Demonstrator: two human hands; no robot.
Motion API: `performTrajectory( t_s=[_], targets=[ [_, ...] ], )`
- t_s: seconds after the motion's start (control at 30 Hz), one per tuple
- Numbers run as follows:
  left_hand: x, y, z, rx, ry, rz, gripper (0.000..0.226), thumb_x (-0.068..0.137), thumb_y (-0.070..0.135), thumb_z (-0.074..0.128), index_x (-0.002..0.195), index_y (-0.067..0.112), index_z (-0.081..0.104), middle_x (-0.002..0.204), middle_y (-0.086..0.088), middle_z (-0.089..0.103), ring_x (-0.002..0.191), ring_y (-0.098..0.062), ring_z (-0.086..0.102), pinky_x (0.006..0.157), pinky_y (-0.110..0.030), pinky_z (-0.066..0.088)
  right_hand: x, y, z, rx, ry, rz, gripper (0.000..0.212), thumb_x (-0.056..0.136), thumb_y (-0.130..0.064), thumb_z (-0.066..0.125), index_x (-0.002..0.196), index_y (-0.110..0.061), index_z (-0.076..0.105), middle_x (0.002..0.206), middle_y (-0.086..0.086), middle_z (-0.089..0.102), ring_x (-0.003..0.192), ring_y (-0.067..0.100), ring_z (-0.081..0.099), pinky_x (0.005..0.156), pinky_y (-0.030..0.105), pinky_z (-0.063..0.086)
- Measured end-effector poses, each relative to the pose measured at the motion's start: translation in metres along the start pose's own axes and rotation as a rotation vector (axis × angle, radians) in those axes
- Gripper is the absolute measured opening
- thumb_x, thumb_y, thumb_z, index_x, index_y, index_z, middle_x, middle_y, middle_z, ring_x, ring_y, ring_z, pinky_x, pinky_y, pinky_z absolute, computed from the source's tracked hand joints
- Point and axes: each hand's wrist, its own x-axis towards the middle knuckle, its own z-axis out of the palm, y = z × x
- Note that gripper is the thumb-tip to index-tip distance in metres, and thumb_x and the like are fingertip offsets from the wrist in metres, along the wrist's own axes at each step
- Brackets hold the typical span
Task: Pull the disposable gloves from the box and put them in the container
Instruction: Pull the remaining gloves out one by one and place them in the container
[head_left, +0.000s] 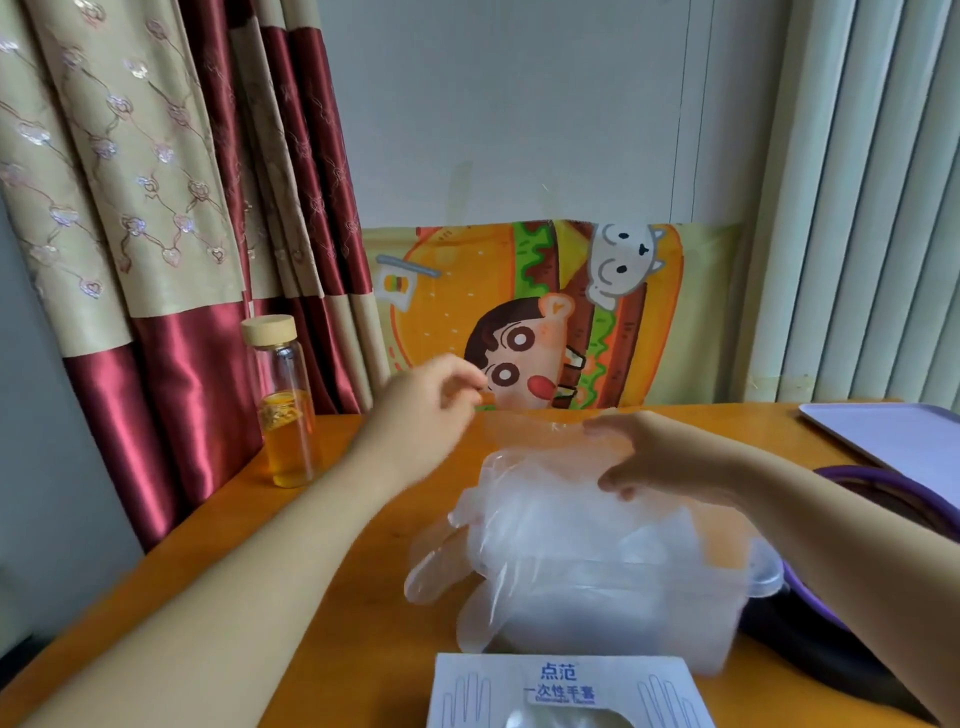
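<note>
Two hands are up over the orange worktop (384, 649). My left hand (436, 400) is raised, fingers curled to the thumb, pinching one end of a clear glove (535, 423). It's blurry there, but the film runs straight off the fingertips. My right hand (654, 462) has its fingers and thumb curled on the other end. That glove is stretched between the hands, long axis side to side and roughly level. It is thin see-through film, crinkled.

Directly under the right hand is the glove pile (545, 525), heaped in and over the container (691, 613). The container is a frosted plastic tub with rounded corners. A few glove fingers spill over the side nearer the left forearm, pointing down and left at the worktop.

The box (566, 680) is nearer me than both hands. It is white card with blue print and lies flat, long axis side to side, its oval opening facing up with film showing in it.

Left of the left hand stands a glass bottle (285, 405), upright, with a pale round cap and amber liquid. Right of the right hand is a flat lilac tray (893, 436). Under the right forearm is a dark purple-rimmed thing (893, 483); I can't tell what it is.
</note>
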Motion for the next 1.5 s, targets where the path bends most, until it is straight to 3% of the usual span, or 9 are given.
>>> performTrajectory(
  t_s=[0.17, 0.33, 0.53, 0.83, 0.97, 1.1, 1.2, 1.3, 1.5],
  targets=[
    [-0.005, 0.023, 0.044, 0.218, -0.627, 0.140, 0.027, 0.097, 0.023, 0.050, 0.119, 0.030, 0.063, 0.116, 0.015, 0.065, 0.098, 0.002, 0.057, 0.085, -0.014, 0.046, -0.008, 0.018, -0.004, -0.064, 0.001, 0.078, 0.069, 0.083, -0.009, 0.068, 0.144, -0.018, 0.037, 0.139, 0.001, 0.048, 0.065, -0.002, 0.061, 0.062, 0.014, 0.051],
    [0.007, 0.007, 0.074, 0.648, -0.878, 0.004, 0.045, 0.099, 0.034, 0.045, 0.143, 0.026, 0.044, 0.151, 0.001, 0.039, 0.140, -0.022, 0.032, 0.114, -0.042, 0.027, -0.017, 0.024, -0.004, -0.251, -0.064, 0.091, 0.074, 0.086, -0.012, 0.066, 0.148, -0.015, 0.027, 0.137, 0.005, 0.051, 0.079, 0.004, 0.063, 0.067, 0.010, 0.046],
    [0.015, -0.004, 0.089, 1.030, -0.732, 0.124, 0.040, 0.098, 0.031, 0.047, 0.135, 0.019, 0.052, 0.136, -0.006, 0.046, 0.125, -0.028, 0.040, 0.105, -0.045, 0.029, -0.015, 0.032, 0.008, -0.481, -0.137, 0.124, 0.076, 0.087, -0.019, 0.064, 0.150, -0.010, 0.021, 0.151, 0.007, 0.033, 0.136, 0.023, 0.034, 0.109, 0.029, 0.030],
    [0.028, -0.006, 0.103, 0.802, -0.623, 0.028, 0.021, 0.096, 0.016, 0.043, 0.091, 0.016, 0.064, 0.098, -0.004, 0.065, 0.095, -0.027, 0.058, 0.098, -0.042, 0.040, -0.008, 0.039, 0.018, -0.672, -0.253, 0.180, 0.052, 0.090, -0.017, 0.058, 0.137, -0.003, 0.042, 0.135, 0.013, 0.049, 0.122, 0.027, 0.048, 0.105, 0.034, 0.040],
    [0.043, -0.013, 0.088, 0.560, -0.536, -0.159, 0.026, 0.096, 0.020, 0.047, 0.114, 0.023, 0.066, 0.113, 0.001, 0.065, 0.100, -0.020, 0.060, 0.088, -0.037, 0.053, -0.009, 0.036, 0.023, -0.749, -0.287, 0.195, 0.045, 0.095, -0.009, 0.047, 0.139, -0.001, 0.040, 0.143, 0.017, 0.040, 0.129, 0.028, 0.041, 0.107, 0.032, 0.033],
    [0.036, 0.021, 0.075, 0.423, -0.185, 0.088, 0.030, 0.096, 0.022, 0.052, 0.125, 0.027, 0.059, 0.125, 0.006, 0.056, 0.106, -0.014, 0.057, 0.092, -0.036, 0.051, -0.010, 0.033, 0.025, -0.750, -0.251, 0.187, 0.046, 0.094, -0.003, 0.046, 0.140, 0.000, 0.036, 0.143, 0.019, 0.036, 0.109, 0.024, 0.047, 0.095, 0.031, 0.040],
    [0.013, 0.057, 0.086, 0.332, -0.603, 0.151, 0.031, 0.095, 0.036, 0.054, 0.124, 0.027, 0.061, 0.120, 0.007, 0.061, 0.103, -0.011, 0.057, 0.090, -0.031, 0.049, -0.010, 0.031, 0.025, -0.757, -0.244, 0.196, 0.045, 0.093, -0.003, 0.048, 0.137, -0.001, 0.039, 0.138, 0.018, 0.040, 0.114, 0.026, 0.051, 0.096, 0.032, 0.043],
    [0.007, 0.057, 0.108, 0.622, -1.037, 0.060, 0.056, 0.096, 0.050, 0.047, 0.145, 0.022, 0.041, 0.146, 0.000, 0.045, 0.128, -0.021, 0.046, 0.103, -0.034, 0.040, -0.011, 0.029, 0.024, -0.757, -0.212, 0.188, 0.040, 0.091, -0.007, 0.054, 0.130, -0.003, 0.047, 0.127, 0.014, 0.048, 0.099, 0.024, 0.054, 0.085, 0.028, 0.046],
    [0.018, 0.027, 0.121, 0.710, -1.232, -0.078, 0.075, 0.094, 0.044, 0.054, 0.154, 0.029, 0.013, 0.159, 0.002, 0.021, 0.140, -0.025, 0.031, 0.105, -0.034, 0.036, -0.018, 0.012, 0.004, -0.948, 0.131, 0.050, 0.038, 0.088, -0.026, 0.063, 0.122, -0.014, 0.052, 0.122, 0.011, 0.039, 0.096, 0.022, 0.042, 0.068, 0.028, 0.034]
  ],
)
